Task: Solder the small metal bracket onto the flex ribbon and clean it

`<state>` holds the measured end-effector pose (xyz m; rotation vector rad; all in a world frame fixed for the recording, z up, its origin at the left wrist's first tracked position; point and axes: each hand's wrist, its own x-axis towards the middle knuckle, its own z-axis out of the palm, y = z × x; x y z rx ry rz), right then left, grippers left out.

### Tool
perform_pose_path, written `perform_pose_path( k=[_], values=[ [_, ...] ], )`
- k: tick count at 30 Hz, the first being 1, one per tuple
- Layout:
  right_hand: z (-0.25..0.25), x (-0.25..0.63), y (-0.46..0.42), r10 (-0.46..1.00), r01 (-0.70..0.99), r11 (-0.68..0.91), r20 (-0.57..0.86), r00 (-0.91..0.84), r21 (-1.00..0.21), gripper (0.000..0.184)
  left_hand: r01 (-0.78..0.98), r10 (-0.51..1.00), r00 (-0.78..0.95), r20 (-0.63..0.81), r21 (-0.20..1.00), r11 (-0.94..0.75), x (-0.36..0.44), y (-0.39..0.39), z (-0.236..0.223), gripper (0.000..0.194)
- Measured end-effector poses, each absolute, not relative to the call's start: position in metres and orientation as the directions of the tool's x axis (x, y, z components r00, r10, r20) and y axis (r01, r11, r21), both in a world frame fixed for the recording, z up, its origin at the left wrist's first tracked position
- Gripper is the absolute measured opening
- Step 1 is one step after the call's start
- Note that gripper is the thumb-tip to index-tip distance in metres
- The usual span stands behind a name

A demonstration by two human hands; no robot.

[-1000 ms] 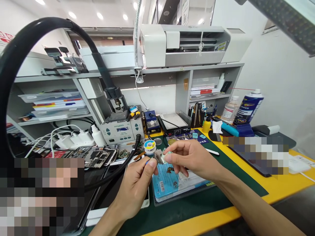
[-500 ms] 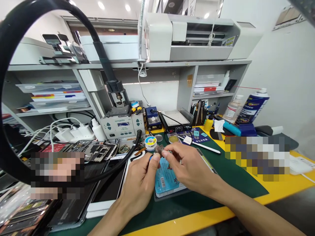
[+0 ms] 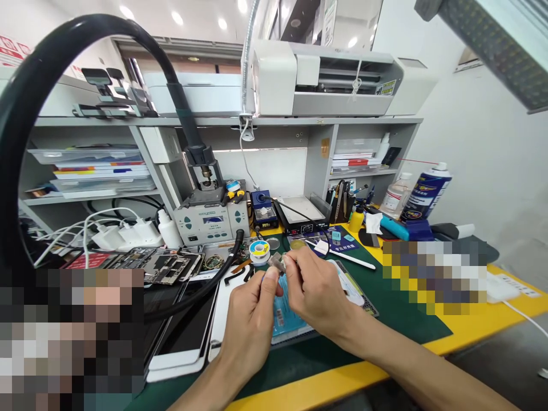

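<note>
My left hand (image 3: 250, 311) is closed, thumb pressed over its fingers, pinching a small grey-brown, shiny piece (image 3: 277, 262). What kind of piece it is I cannot make out. From the other side, the fingertips of my right hand (image 3: 314, 285) are pinched together at the same piece. Both hands hover over a light-blue printed packet (image 3: 285, 319) on the green mat (image 3: 411, 308). Behind the fingertips stands a solder wire spool (image 3: 259, 251), with a round tin of yellowish paste (image 3: 297, 244) to its right.
A black hose (image 3: 205, 291) loops across the left side from the grey soldering station (image 3: 209, 220). Phone boards (image 3: 165, 265) and dark screens (image 3: 188, 319) lie left. Behind are a hot plate (image 3: 302, 214) and a white stylus (image 3: 346, 256); a spray can (image 3: 426, 191) stands right.
The view has shifted, bringing a lamp in at upper right. My right fingers have curled in more tightly beside the piece, and both hands remain together. A blurred patch at left has grown.
</note>
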<state>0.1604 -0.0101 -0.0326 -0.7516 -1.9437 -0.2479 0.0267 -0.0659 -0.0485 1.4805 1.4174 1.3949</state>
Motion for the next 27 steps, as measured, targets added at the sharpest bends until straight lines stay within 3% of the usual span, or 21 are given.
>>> perform_pose_path(
  k=[8, 12, 14, 18, 27],
  values=[
    [-0.030, 0.157, -0.008, 0.640, 0.549, 0.692, 0.751, -0.165, -0.469, 0.019, 0.220, 0.941, -0.202, 0.272, 0.949, -0.227, 0.032, -0.066, -0.052, 0.046],
    [-0.019, 0.170, 0.000, 0.884, 0.291, 0.467, 0.430, -0.184, -0.835, 0.031, 0.079, 0.959, -0.167, 0.228, 0.973, -0.217, 0.029, -0.067, -0.052, 0.046],
    [-0.013, 0.176, 0.003, 0.907, 0.149, 0.375, 0.329, -0.264, -0.915, 0.036, -0.003, 0.971, -0.137, 0.195, 0.980, -0.197, 0.027, -0.066, -0.052, 0.046],
    [-0.008, 0.178, 0.002, 0.890, 0.050, 0.313, 0.275, -0.364, -0.948, 0.039, -0.032, 0.974, -0.135, 0.181, 0.982, -0.186, 0.026, -0.066, -0.050, 0.047],
    [-0.005, 0.177, -0.006, 0.886, 0.114, 0.382, 0.329, -0.328, -0.917, 0.035, 0.010, 0.972, -0.149, 0.183, 0.983, -0.183, 0.024, -0.066, -0.048, 0.048]
  ],
)
